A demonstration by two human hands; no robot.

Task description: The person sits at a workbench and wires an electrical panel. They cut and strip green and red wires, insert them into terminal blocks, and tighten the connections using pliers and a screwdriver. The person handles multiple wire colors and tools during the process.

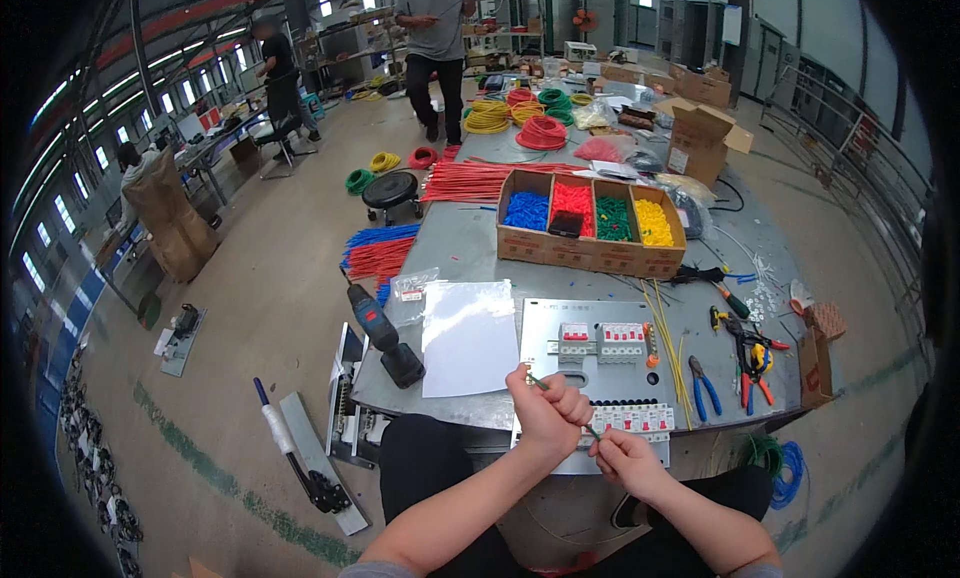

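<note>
Left hand (pixel 552 413) in a fist and right hand (pixel 627 460) pinching, both hands near each other, grip a green wire (pixel 594 434) over the panel (pixel 540 323) on the desk (pixel 462 260).

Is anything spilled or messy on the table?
Yes: white bits lie scattered on the right of the table, while most coloured pieces sit sorted in a cardboard box. A dark thing lies on the red pieces; I can't tell what it is, but it looks misplaced.
</note>
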